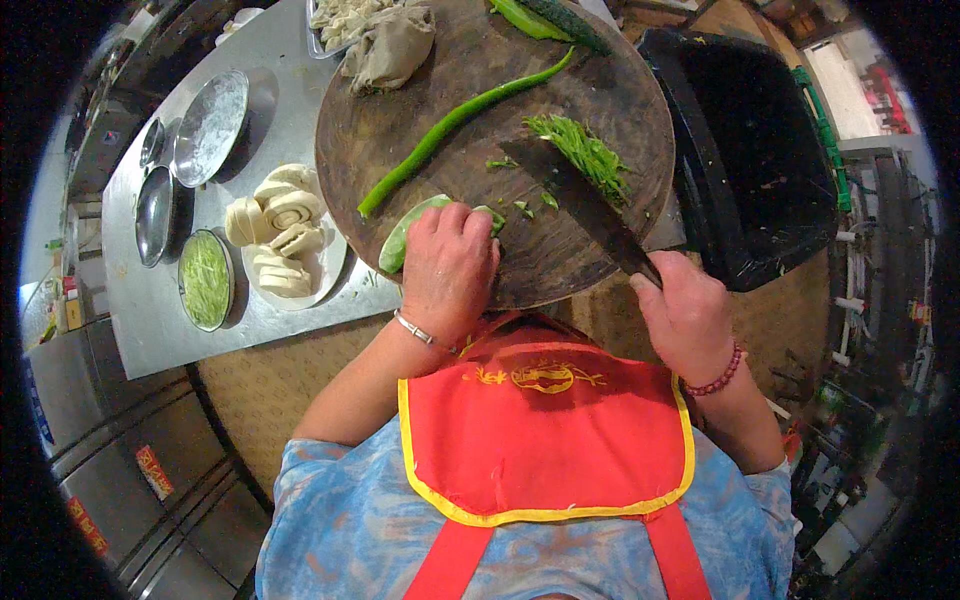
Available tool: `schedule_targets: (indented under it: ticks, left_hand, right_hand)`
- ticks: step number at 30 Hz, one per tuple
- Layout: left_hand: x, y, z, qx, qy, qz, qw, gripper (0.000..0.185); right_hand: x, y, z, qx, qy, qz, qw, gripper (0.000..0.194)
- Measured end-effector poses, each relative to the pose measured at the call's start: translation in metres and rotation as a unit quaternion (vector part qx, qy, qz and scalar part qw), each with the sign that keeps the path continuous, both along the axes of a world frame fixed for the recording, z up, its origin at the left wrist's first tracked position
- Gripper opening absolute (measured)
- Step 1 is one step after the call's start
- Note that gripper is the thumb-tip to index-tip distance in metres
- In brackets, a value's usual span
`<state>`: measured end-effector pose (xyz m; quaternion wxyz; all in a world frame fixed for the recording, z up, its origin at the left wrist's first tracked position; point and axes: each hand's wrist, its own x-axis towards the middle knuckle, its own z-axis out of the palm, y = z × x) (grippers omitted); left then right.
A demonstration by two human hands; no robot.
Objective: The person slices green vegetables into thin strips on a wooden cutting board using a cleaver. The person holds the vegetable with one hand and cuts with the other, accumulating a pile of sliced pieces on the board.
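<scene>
A round wooden chopping board (382, 142) lies before me. My left hand (454, 262) holds a pale green, hollow-looking vegetable piece (411, 229) against its near edge; the curled fingers hide part of it. In my right hand (686, 311) is the handle of a dark-bladed cleaver (581, 202), its blade low over the board. Just past the blade sits a heap of shredded green vegetable (581, 154), and a few loose bits (525, 208) are scattered nearer me. A long green pepper (457, 120) stretches diagonally across the board's middle.
A dark green cucumber-like vegetable (562, 22) and a crumpled cloth (394, 49) lie at the board's far side. On the metal table (300, 330) are a plate of sliced white rolls (319, 281), a bowl of green shreds (206, 281) and metal bowls (214, 127). A black bin (757, 150) stands right.
</scene>
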<state>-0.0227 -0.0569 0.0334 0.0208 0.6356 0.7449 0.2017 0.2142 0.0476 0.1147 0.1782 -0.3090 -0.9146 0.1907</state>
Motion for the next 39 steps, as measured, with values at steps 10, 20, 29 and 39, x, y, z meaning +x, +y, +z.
schedule_targets:
  ticks: [10,20,29,39]
  left_hand:
    - [0.018,0.062,0.0,-0.096,0.084,-0.16,0.979,0.044]
    - [0.046,0.047,-0.008,-0.086,0.06,-0.154,0.983,0.014]
    - [0.026,0.074,-0.012,-0.153,-0.077,-0.188,0.967,0.012]
    - [0.095,0.196,0.073,0.081,-0.464,-0.264,0.842,0.04]
  right_hand:
    - [0.044,0.011,0.003,-0.101,0.022,-0.125,0.987,0.027]
    - [0.092,0.028,-0.017,-0.104,0.046,-0.233,0.966,0.027]
    - [0.131,0.04,-0.032,-0.183,0.101,-0.306,0.929,0.026]
    - [0.178,0.032,-0.038,-0.292,0.195,-0.465,0.813,0.021]
